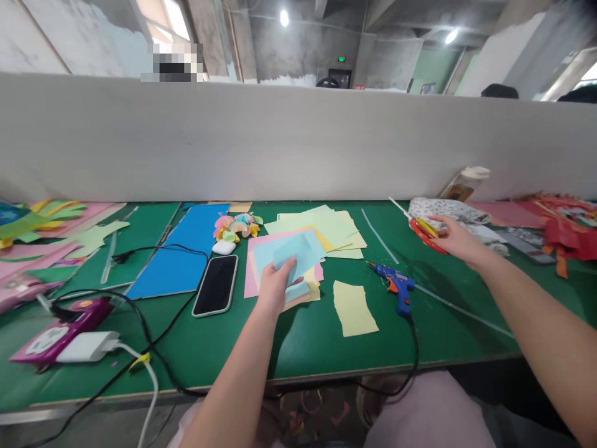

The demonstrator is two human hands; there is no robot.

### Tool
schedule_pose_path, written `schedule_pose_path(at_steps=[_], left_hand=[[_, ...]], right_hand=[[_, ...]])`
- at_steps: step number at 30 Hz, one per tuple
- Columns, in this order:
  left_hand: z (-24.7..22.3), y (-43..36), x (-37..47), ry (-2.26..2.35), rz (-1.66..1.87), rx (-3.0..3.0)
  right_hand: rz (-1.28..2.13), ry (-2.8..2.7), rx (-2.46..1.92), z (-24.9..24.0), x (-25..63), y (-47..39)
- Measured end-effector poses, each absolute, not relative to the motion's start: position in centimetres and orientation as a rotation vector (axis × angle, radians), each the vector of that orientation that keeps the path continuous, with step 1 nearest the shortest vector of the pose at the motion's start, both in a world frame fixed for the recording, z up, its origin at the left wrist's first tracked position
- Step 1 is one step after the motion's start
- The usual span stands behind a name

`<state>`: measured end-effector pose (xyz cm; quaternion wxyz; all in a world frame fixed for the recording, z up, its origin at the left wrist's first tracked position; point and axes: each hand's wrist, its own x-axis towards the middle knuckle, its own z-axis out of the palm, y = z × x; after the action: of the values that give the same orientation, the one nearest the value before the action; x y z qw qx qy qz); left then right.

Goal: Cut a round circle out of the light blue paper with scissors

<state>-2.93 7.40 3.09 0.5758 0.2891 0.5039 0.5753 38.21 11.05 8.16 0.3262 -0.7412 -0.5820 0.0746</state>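
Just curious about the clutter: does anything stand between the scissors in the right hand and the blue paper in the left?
Nothing visible blocks the scissors from the blue paper. A thin clear strip and pale green sheets lie low on the table between them; the blue glue gun lies nearer the camera, off the direct line.

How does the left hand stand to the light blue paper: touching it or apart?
Touching: the head view plainly shows the left hand holding the light blue paper, its thumb lying across the sheet.
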Motion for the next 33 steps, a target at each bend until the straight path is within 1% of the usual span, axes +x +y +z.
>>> schedule_pose_path(at_steps=[2,4,5,7,9,14,19,22,26,33], left_hand=[[3.3,7.1,-3.0,1.168,1.403,0.674],[3.6,6.7,-2.9,1.156,1.469,0.667],[3.7,6.5,-2.8,1.150,1.500,0.660],[3.9,6.0,-2.5,1.142,1.564,0.639],[4.1,5.3,-2.0,1.135,1.635,0.622],[4.5,3.5,0.3,1.087,1.838,0.551],[4.0,2.3,2.7,1.069,1.828,0.474],[3.7,1.9,3.7,1.081,1.780,0.435],[3.8,1.6,4.3,1.063,1.742,0.392],[3.7,1.2,4.6,1.088,1.732,0.443]], right_hand=[[0.343,-1.510,-1.820,8.6,35.9,9.3],[0.426,-1.522,-1.690,7.9,32.3,7.1],[0.468,-1.514,-1.595,7.0,30.1,6.0],[0.684,-1.359,-1.225,4.7,25.5,3.6],[0.872,-1.240,-0.992,2.0,20.9,1.4],[1.214,-1.171,-0.823,-2.7,13.5,-2.0],[1.239,-1.110,-0.878,-4.2,11.5,-3.0],[1.211,-1.096,-0.941,-4.2,11.4,-3.7],[1.255,-1.189,-0.943,-4.2,11.6,-4.3],[1.252,-1.204,-0.964,-3.9,12.1,-3.9]])
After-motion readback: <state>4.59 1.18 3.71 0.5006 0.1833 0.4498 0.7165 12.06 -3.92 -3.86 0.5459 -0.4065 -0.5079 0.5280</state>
